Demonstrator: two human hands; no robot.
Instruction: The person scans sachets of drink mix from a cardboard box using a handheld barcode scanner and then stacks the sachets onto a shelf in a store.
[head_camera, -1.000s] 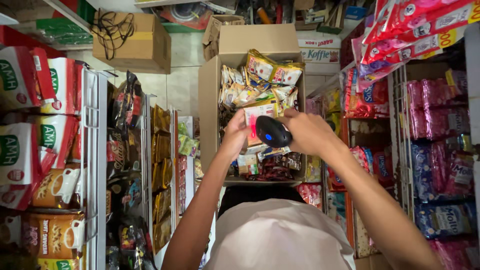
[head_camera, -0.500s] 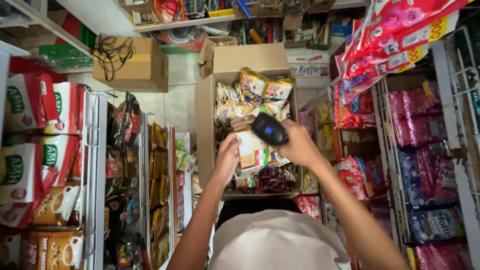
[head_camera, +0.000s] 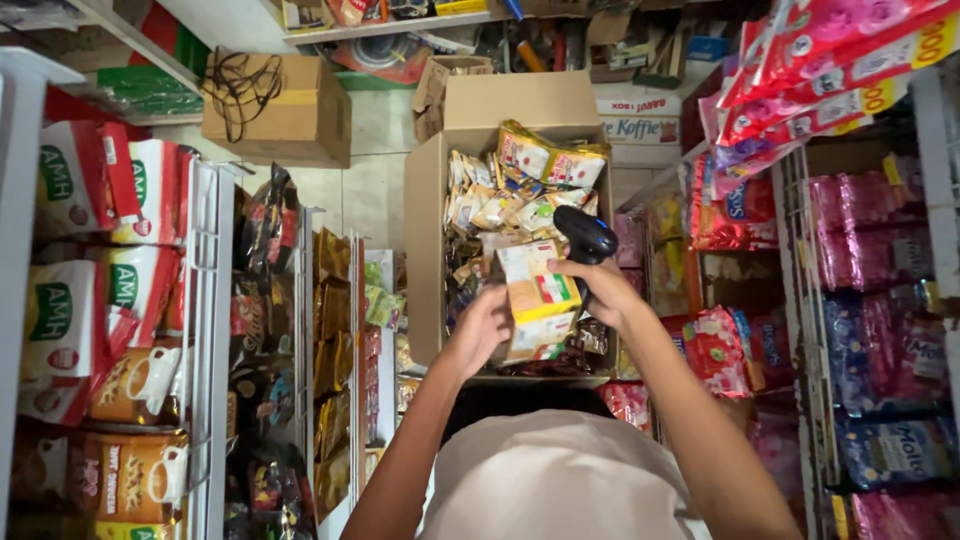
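My left hand (head_camera: 482, 328) grips the left edge of a yellow and white snack packet (head_camera: 537, 292), held up over an open cardboard box (head_camera: 425, 250). My right hand (head_camera: 603, 288) is closed around the handle of a black handheld scanner (head_camera: 585, 236), whose head sits just right of the packet's top corner. The box is full of several small yellow and white sachets (head_camera: 500, 195). My light shirt (head_camera: 555, 480) fills the bottom of the view.
A white wire rack (head_camera: 215, 330) on the left holds red and white bags and brown pouches. Shelves on the right carry pink and blue packets (head_camera: 870, 250). Another closed cardboard box (head_camera: 280, 115) with a black cable on top lies on the tiled floor.
The scanner has shifted right, off the front of the packet, so the packet's face now shows. My left hand has dropped slightly lower along the packet's edge.
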